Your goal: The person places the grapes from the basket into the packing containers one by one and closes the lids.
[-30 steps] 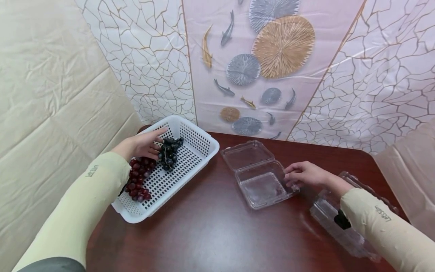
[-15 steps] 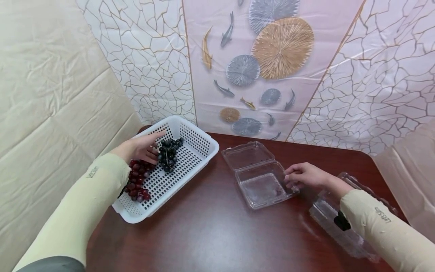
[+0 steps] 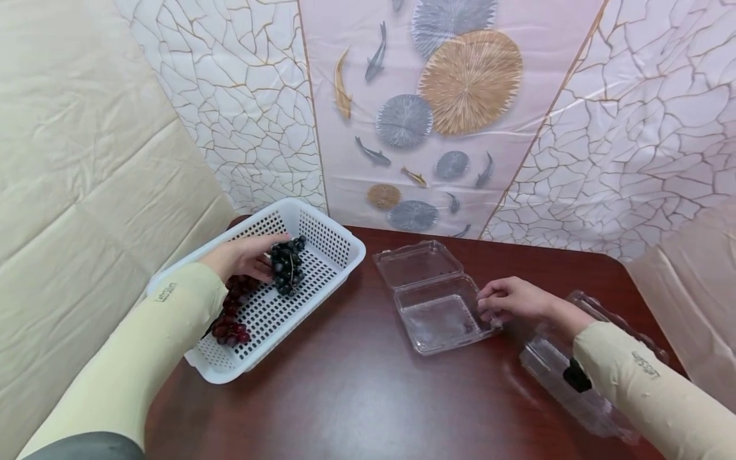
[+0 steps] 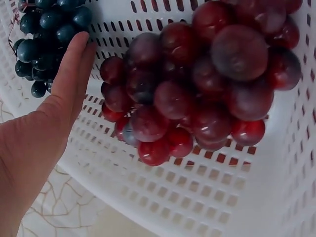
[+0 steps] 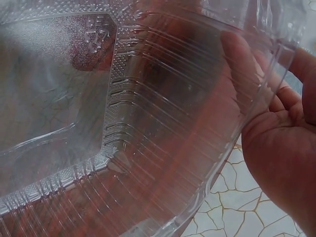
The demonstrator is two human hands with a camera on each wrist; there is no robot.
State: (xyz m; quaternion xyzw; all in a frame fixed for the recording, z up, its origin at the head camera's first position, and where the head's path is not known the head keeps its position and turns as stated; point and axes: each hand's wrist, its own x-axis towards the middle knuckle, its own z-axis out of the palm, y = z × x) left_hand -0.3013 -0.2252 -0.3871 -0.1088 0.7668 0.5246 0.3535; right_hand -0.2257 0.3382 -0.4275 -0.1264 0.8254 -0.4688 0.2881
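Nearer the black grape bunch point(image 3: 287, 268) than before, the left hand point(image 3: 247, 255) touches it with straight fingers in one perforated white basket point(image 3: 326, 240) by the back-left corner of the desk point(image 3: 322, 409), the left wrist view baring more of one glossy red bunch point(image 4: 197, 84), while the right hand point(image 3: 514, 299) pinches one ribbed clear clamshell point(image 3: 439, 314).

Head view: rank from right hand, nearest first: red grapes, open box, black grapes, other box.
1. Open box: gripped by right hand
2. Other box: right side, partly behind sleeve
3. Black grapes: left, in basket
4. Red grapes: basket, farther left
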